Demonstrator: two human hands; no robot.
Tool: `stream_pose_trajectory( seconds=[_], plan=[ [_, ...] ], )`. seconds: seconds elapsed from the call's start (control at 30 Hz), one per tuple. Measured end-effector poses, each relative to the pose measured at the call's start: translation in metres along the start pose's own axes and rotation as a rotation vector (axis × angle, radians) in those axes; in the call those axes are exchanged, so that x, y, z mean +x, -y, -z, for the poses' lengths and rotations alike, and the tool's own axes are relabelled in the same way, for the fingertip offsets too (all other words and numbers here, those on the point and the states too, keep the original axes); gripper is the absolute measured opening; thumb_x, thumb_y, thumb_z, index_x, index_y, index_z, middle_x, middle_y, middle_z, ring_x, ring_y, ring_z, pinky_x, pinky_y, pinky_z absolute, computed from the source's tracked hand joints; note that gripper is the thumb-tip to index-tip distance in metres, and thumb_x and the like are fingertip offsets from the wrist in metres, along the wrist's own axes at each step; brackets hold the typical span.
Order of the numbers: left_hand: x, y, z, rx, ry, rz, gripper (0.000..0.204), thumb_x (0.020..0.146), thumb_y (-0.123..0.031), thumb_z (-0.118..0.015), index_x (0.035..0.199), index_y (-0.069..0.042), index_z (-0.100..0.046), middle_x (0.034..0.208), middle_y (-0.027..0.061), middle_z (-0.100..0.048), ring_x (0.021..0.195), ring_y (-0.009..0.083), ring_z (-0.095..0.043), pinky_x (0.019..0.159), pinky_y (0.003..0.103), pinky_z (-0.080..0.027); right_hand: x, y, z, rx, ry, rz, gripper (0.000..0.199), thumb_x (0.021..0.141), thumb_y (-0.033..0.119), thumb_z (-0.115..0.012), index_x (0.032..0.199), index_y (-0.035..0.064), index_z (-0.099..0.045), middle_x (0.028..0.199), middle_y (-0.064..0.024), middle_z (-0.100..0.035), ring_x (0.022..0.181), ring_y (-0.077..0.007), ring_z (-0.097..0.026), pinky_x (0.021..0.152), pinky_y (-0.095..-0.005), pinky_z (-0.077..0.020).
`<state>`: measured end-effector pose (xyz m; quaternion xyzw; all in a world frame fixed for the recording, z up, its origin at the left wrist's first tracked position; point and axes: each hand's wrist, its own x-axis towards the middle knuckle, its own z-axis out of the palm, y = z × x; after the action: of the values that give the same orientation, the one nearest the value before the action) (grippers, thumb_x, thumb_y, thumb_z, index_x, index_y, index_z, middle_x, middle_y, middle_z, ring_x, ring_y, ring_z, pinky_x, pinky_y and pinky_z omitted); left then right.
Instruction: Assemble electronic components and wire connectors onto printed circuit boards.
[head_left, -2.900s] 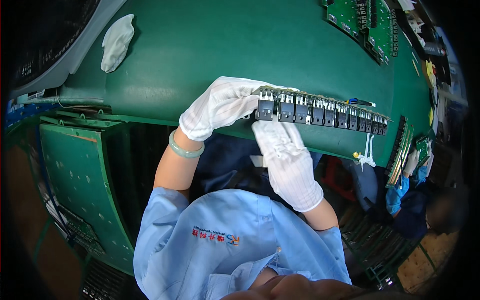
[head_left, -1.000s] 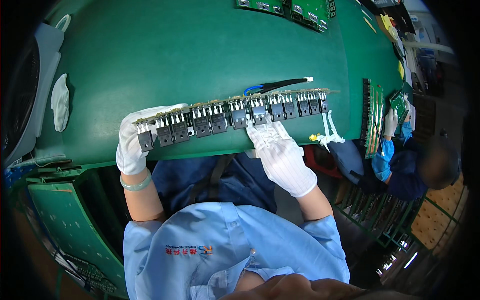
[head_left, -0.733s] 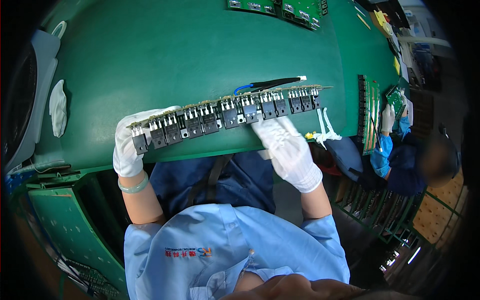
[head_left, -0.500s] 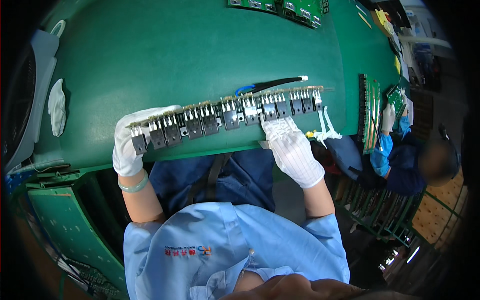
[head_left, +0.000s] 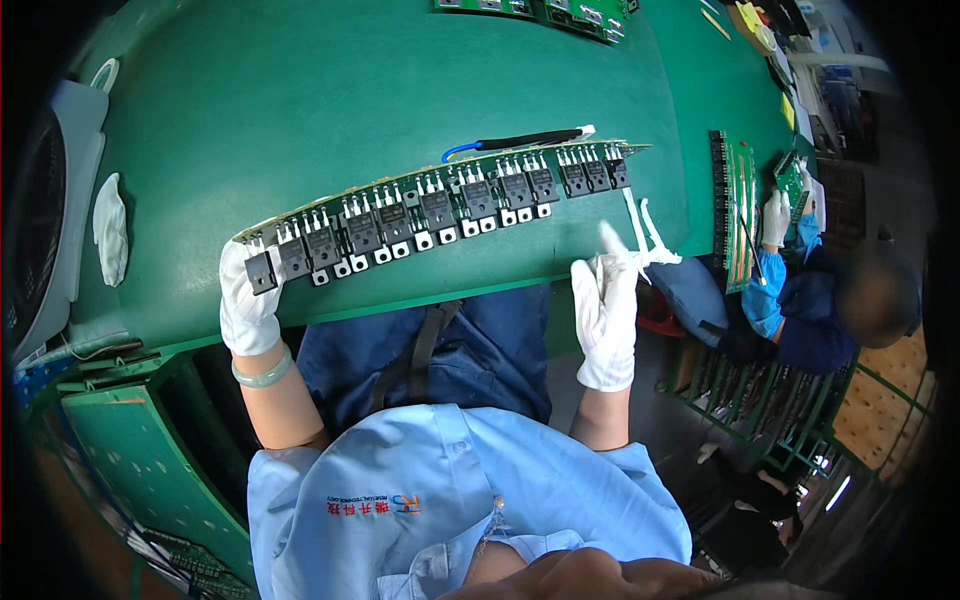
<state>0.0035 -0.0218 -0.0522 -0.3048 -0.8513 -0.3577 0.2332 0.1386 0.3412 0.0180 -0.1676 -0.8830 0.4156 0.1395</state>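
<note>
At the near edge of the green bench [head_left: 300, 120], a long board [head_left: 440, 205] lies slantwise, its left end close to the person and its right end further in. Row of black transistors [head_left: 437, 210] with white tabs runs its full length, leads pointing away.

Left hand [head_left: 248, 305], white glove, pinches the board's left end: thumb on top over the last transistor, fingers wrapped under the bench-side edge. That grip likely pins the end so the strip doesn't swing, and lifts it slightly off the mat; board looks bowed, though the lens bends it too.

Right hand [head_left: 606, 315] is off the board, at the bench edge below its right end. Fingers loosely spread, index raised, holding nothing I can make out. White ties [head_left: 645, 235] lie just beside its fingertips, near the board's right tip.

Black sleeved cable [head_left: 515, 143] with a blue lead sits just beyond the board, roughly parallel, close to the leads, contact not clear.

Room: wide bare mat beyond the board, so it can slide away from the person freely. Toward the person there is little margin; the tabs sit near the bench edge. Left side has a spare glove [head_left: 110, 228] well apart. Right side is tighter: upright rack of boards [head_left: 735, 215] and a co-worker's hand [head_left: 775, 218] nearby. More boards [head_left: 540, 10] at the far edge, well clear.
</note>
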Motion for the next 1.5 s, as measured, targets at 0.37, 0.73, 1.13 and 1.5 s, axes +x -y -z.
stream_pose_trajectory(
  seconds=[0.37, 0.73, 1.13, 1.5],
  plan=[
    [0.037, -0.040, 0.020, -0.641, 0.475, 0.445, 0.024, 0.083, -0.007, -0.062, 0.105, 0.000, -0.059, 0.097, 0.0118, -0.060, 0.088, 0.0219, -0.060, 0.077, 0.029, -0.048, -0.005, 0.072, -0.044, -0.193, 0.332, 0.334, 0.036, 0.079, 0.007, -0.068, 0.115, 0.0061, -0.066, 0.071, -0.0090, -0.059, 0.059, -0.0231, -0.054, 0.057, -0.0308, -0.0473],
    [0.055, -0.053, 0.003, -1.025, 0.256, 0.471, 0.022, 0.091, -0.017, -0.062, 0.099, 0.003, -0.067, 0.073, 0.0064, -0.060, 0.058, 0.0108, -0.048, 0.050, 0.026, -0.038, -0.005, 0.098, -0.121, -0.278, 0.177, 0.790, 0.028, 0.073, 0.010, -0.076, 0.099, 0.0071, -0.066, 0.087, -0.0055, -0.064, 0.078, -0.0224, -0.062, 0.057, -0.0307, -0.0502],
    [0.053, -0.051, 0.001, -0.997, 0.287, 0.457, 0.028, 0.092, -0.021, -0.062, 0.106, 0.002, -0.066, 0.073, 0.0050, -0.060, 0.056, 0.0080, -0.044, 0.051, 0.024, -0.041, 0.000, 0.098, -0.119, -0.239, 0.232, 0.794, 0.021, 0.075, 0.007, -0.073, 0.095, 0.0064, -0.067, 0.085, -0.0060, -0.065, 0.073, -0.0233, -0.060, 0.058, -0.0317, -0.0491],
    [0.054, -0.053, 0.003, -1.147, 0.315, 0.547, 0.034, 0.092, -0.025, -0.061, 0.113, 0.001, -0.064, 0.076, 0.0046, -0.064, 0.061, 0.0077, -0.050, 0.055, 0.023, -0.044, -0.003, 0.090, -0.122, -0.194, 0.225, 0.844, 0.028, 0.071, 0.007, -0.076, 0.097, 0.0072, -0.067, 0.082, -0.0076, -0.060, 0.073, -0.0227, -0.062, 0.056, -0.0312, -0.0498]
  ],
)
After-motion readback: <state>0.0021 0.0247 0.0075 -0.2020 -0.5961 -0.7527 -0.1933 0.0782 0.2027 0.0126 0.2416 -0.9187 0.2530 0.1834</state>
